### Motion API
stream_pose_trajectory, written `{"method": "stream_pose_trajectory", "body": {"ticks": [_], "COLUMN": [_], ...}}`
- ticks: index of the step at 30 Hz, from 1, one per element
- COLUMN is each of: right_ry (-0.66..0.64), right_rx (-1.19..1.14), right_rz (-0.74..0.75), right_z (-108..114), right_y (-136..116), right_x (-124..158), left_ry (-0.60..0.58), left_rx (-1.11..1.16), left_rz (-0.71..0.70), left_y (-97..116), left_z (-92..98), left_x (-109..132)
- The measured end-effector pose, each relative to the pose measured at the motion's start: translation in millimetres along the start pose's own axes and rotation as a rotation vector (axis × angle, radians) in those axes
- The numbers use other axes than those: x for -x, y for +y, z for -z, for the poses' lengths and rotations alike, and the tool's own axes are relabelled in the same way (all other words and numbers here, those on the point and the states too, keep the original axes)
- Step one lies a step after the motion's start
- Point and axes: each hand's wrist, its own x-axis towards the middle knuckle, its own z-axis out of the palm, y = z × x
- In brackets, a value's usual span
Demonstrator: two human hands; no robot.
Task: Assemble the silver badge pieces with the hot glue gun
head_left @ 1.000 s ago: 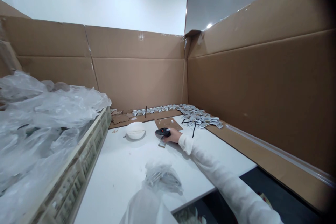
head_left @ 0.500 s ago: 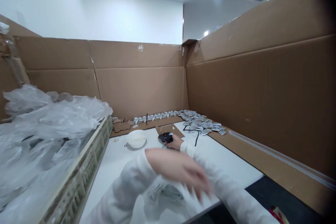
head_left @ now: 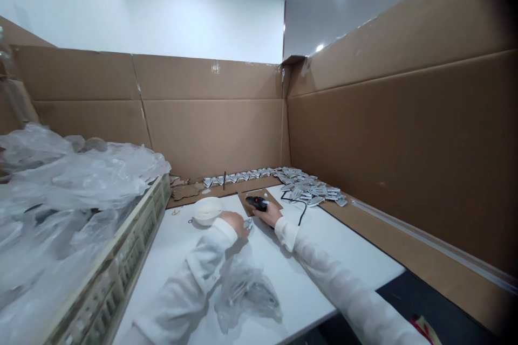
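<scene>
My right hand (head_left: 268, 214) is wrapped round a black hot glue gun (head_left: 257, 203) with an orange mark, over a small brown cardboard square (head_left: 250, 195). In my left hand (head_left: 235, 223) is a small silver-grey piece (head_left: 248, 223), pinched just left of the right hand; its exact shape is too small to make out. Beside the left hand stands a white bowl (head_left: 207, 210). Nearer me, a clear plastic bag (head_left: 247, 296) with grey pieces inside lies on the white table (head_left: 311, 280).
A pile of flat silver-grey pieces (head_left: 311, 190) lies at the back right, with a row of similar pieces (head_left: 238, 176) along the back. A black cord (head_left: 301, 213) curves near the pile. Left stands a crate (head_left: 133, 253) heaped with plastic bags (head_left: 81, 188). Cardboard walls (head_left: 214, 124) surround the table.
My left hand has moved from above the plastic bag, forward and left, beside the bowl, now with a small piece in its fingers. My right hand keeps the glue gun, slightly shifted.
</scene>
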Motion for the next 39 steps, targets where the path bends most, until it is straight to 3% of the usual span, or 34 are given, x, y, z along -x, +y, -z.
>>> {"method": "stream_pose_trajectory", "body": {"ticks": [4,7,10,13,18,21,23,26,33,37,39], "right_ry": [0.122,0.147,0.12,0.092,0.01,0.052,0.118,0.237,0.589,0.745,0.756], "right_rx": [-0.106,-0.15,-0.109,-0.057,-0.074,-0.154,-0.235,-0.405,-0.783,-0.877,-0.879], "right_rz": [0.012,0.001,-0.025,-0.032,-0.033,-0.041,-0.051,-0.099,-0.192,-0.147,-0.128], "right_z": [1.4,2.2,2.6,1.2,-3.9,-4.8,-2.7,7.2,53.5,73.3,76.6], "right_y": [7.8,12.3,12.2,11.0,12.7,10.4,5.6,-5.4,-22.3,-21.2,-20.5], "right_x": [-4.9,-6.7,-5.1,-2.6,-1.3,-0.8,-1.0,-3.1,-12.7,-15.0,-14.4], "left_ry": [-0.022,-0.061,-0.083,-0.091,0.031,0.121,0.102,-0.03,-0.128,-0.123,-0.106], "left_rx": [-0.383,-0.39,-0.324,-0.241,-0.099,0.062,0.222,0.53,1.159,1.42,1.525], "left_rz": [0.096,0.137,0.125,0.09,-0.023,-0.081,-0.111,-0.098,0.108,0.147,0.144], "left_y": [-1.7,-10.5,-20.0,-23.3,-19.4,-18.9,-19.8,-21.3,-27.8,-35.4,-38.2], "left_z": [68.1,105.3,120.0,120.1,113.3,103.9,91.5,61.8,-17.5,-36.9,-38.4], "left_x": [13.4,23.8,30.1,31.2,25.7,16.6,7.5,-7.3,-21.1,-20.8,-20.9]}}
